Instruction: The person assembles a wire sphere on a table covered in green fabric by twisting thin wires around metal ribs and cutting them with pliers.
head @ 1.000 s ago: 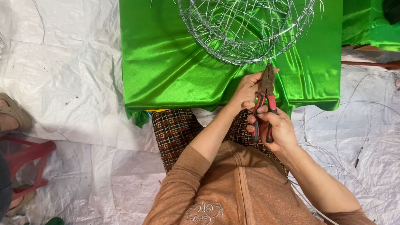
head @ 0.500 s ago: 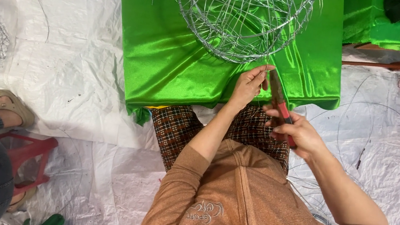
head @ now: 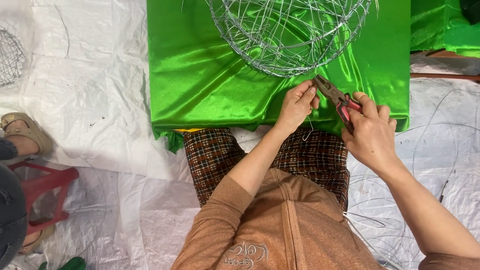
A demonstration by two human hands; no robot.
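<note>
Head view shows, at upper centre, the right hand (head: 372,130) gripping red-handled steel pliers (head: 337,98) whose tip meets the silver wire-mesh sphere (head: 286,22) on green satin cloth (head: 198,78), while left hand (head: 297,104) fingers pinch a thin wire strand at its rim, a tying step needing a firm twist.

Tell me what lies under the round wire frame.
The wire frame rests on shiny green cloth, visible through its open mesh. Whatever surface the cloth drapes is covered, apart from a yellow edge showing below its hem.

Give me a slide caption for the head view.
Right hand holds red-handled pliers at round silver wire frame; left hand pinches wire.
</note>
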